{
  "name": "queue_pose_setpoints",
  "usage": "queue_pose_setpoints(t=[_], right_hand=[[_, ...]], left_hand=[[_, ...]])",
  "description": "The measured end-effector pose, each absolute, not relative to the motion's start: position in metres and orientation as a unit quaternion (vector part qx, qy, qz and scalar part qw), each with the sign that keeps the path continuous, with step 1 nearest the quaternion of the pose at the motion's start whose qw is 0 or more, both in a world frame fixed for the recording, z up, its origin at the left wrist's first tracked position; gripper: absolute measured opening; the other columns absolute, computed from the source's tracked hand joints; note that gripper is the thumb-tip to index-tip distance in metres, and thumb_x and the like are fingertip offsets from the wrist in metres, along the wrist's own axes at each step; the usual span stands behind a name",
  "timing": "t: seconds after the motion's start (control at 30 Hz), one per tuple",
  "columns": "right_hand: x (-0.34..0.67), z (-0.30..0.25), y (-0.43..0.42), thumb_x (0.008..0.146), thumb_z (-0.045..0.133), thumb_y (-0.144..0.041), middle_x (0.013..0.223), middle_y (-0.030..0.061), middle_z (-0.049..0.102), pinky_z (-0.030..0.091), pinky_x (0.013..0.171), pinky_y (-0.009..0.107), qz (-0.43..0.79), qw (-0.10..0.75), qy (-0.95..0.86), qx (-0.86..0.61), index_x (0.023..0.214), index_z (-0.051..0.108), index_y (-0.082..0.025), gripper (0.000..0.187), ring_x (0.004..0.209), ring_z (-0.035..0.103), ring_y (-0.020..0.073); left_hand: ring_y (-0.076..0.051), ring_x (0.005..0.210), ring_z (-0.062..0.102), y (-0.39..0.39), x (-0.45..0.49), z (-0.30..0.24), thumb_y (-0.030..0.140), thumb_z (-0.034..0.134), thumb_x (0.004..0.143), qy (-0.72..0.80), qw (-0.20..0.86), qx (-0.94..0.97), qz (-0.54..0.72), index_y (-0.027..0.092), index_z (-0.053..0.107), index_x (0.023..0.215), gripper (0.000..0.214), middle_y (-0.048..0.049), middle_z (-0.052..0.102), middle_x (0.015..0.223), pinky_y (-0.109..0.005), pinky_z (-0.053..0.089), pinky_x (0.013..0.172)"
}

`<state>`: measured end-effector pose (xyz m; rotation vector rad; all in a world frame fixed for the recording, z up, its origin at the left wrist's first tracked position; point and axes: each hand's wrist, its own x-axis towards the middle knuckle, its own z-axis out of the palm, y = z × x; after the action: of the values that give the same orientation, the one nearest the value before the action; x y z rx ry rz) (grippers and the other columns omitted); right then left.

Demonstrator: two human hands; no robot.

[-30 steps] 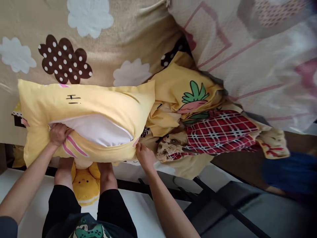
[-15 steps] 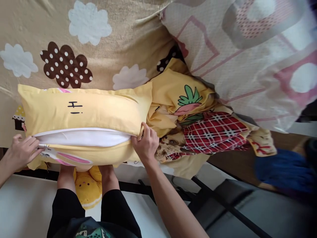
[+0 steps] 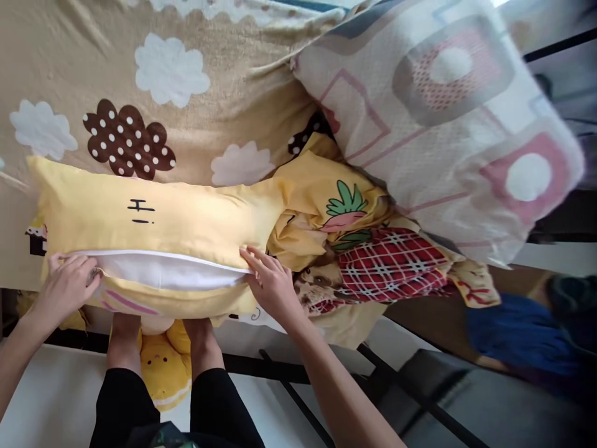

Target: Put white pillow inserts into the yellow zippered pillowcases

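A yellow pillowcase with "Hi!" on it lies across the bed edge in front of me. Its long zip opening gapes, and a white inner pillow shows through. At the opening's left end, my left hand is closed on the lower edge, fingers bent over the fabric. My right hand pinches the other end of the opening, its fingertips on the upper edge and its thumb hidden. Part of a pink-eared print is visible below the gap.
Right of the pillowcase lie a crumpled yellow cloth with a carrot print and a red plaid cloth. A large white patterned pillow leans behind them. The cloud-print bedsheet spreads beyond. A yellow plush toy is between my legs.
My left hand has moved right along the opening and bent its fingers over the edge. My right hand has shifted its fingers onto the upper edge. The view has tilted up slightly.
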<state>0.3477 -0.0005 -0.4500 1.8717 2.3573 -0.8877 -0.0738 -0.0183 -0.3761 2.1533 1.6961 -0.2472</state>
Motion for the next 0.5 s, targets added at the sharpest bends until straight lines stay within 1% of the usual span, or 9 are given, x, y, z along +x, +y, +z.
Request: queue_pose_setpoints(t=[0.07, 0.1, 0.17, 0.2, 0.23, 0.3, 0.4, 0.47, 0.5], right_hand=[[0.328, -0.442, 0.012, 0.095, 0.046, -0.035, 0.136, 0.0102, 0.060, 0.046, 0.094, 0.047, -0.331, -0.048, 0.728, 0.598, 0.131, 0.060, -0.026, 0.040, 0.122, 0.057, 0.0292], [0.313, -0.438, 0.019, 0.096, 0.044, -0.039, 0.142, 0.0091, 0.056, 0.043, 0.101, 0.047, -0.342, -0.083, 0.718, 0.601, 0.137, 0.054, -0.027, 0.044, 0.129, 0.052, 0.0281], [0.272, -0.438, 0.032, 0.101, 0.034, -0.041, 0.151, 0.0078, 0.046, 0.035, 0.111, 0.047, -0.347, -0.126, 0.711, 0.598, 0.148, 0.041, -0.026, 0.050, 0.140, 0.040, 0.0242], [0.252, -0.444, 0.038, 0.102, 0.029, -0.041, 0.154, 0.0081, 0.042, 0.031, 0.115, 0.047, -0.348, -0.120, 0.721, 0.587, 0.151, 0.036, -0.024, 0.052, 0.144, 0.035, 0.0223], [0.234, -0.454, 0.045, 0.103, 0.026, -0.042, 0.156, 0.0088, 0.039, 0.028, 0.117, 0.046, -0.350, -0.095, 0.741, 0.565, 0.152, 0.034, -0.021, 0.054, 0.146, 0.031, 0.0215], [0.216, -0.482, 0.058, 0.102, 0.029, -0.046, 0.159, 0.0073, 0.033, 0.020, 0.120, 0.047, -0.356, -0.029, 0.777, 0.519, 0.152, 0.034, -0.022, 0.056, 0.148, 0.026, 0.0211], [0.250, -0.523, 0.083, 0.101, 0.035, -0.048, 0.160, 0.0059, 0.030, 0.014, 0.121, 0.050, -0.347, 0.027, 0.733, 0.584, 0.152, 0.034, -0.023, 0.057, 0.148, 0.024, 0.0220], [0.297, -0.538, 0.098, 0.101, 0.036, -0.043, 0.156, 0.0089, 0.038, 0.016, 0.119, 0.052, -0.349, 0.046, 0.662, 0.662, 0.149, 0.041, -0.020, 0.053, 0.146, 0.029, 0.0237], [0.319, -0.540, 0.102, 0.100, 0.037, -0.040, 0.153, 0.0108, 0.043, 0.019, 0.117, 0.054, -0.355, 0.054, 0.636, 0.683, 0.146, 0.045, -0.018, 0.051, 0.145, 0.033, 0.0255]], left_hand=[[-0.023, 0.090, 0.065, 0.009, -0.047, -0.383, 0.028, 0.046, 0.092, 0.616, 0.210, 0.759, -0.011, 0.020, 0.065, 0.092, 0.021, -0.0065, 0.071, 0.093, -0.039, 0.038, 0.090], [-0.024, 0.104, 0.063, 0.021, -0.030, -0.387, 0.030, 0.045, 0.093, 0.627, 0.201, 0.753, 0.027, 0.018, 0.066, 0.106, 0.027, -0.0094, 0.070, 0.108, -0.039, 0.039, 0.095], [-0.027, 0.133, 0.047, 0.041, 0.006, -0.404, 0.033, 0.040, 0.095, 0.632, 0.185, 0.750, 0.058, 0.014, 0.053, 0.136, 0.047, -0.0138, 0.056, 0.139, -0.042, 0.032, 0.110], [-0.026, 0.141, 0.038, 0.049, 0.020, -0.416, 0.033, 0.036, 0.097, 0.615, 0.199, 0.762, 0.044, 0.013, 0.045, 0.144, 0.052, -0.0136, 0.048, 0.148, -0.043, 0.026, 0.116], [-0.024, 0.145, 0.033, 0.054, 0.030, -0.429, 0.033, 0.032, 0.098, 0.591, 0.224, 0.775, 0.015, 0.013, 0.040, 0.148, 0.054, -0.0124, 0.042, 0.153, -0.045, 0.020, 0.120], [-0.022, 0.148, 0.027, 0.061, 0.026, -0.456, 0.037, 0.029, 0.100, 0.563, 0.262, 0.782, -0.044, 0.016, 0.037, 0.151, 0.055, -0.0095, 0.035, 0.158, -0.049, 0.011, 0.123], [-0.028, 0.151, 0.018, 0.064, -0.043, -0.487, 0.054, 0.034, 0.097, 0.669, 0.237, 0.699, -0.086, 0.020, 0.035, 0.152, 0.064, -0.0089, 0.025, 0.162, -0.058, 0.006, 0.122], [-0.035, 0.150, 0.019, 0.064, -0.113, -0.494, 0.063, 0.032, 0.095, 0.765, 0.231, 0.592, -0.107, 0.016, 0.032, 0.153, 0.074, -0.0146, 0.023, 0.161, -0.066, 0.012, 0.118], [-0.037, 0.147, 0.026, 0.063, -0.144, -0.492, 0.064, 0.029, 0.095, 0.777, 0.268, 0.559, -0.114, 0.009, 0.032, 0.152, 0.079, -0.0196, 0.028, 0.158, -0.066, 0.022, 0.115]])
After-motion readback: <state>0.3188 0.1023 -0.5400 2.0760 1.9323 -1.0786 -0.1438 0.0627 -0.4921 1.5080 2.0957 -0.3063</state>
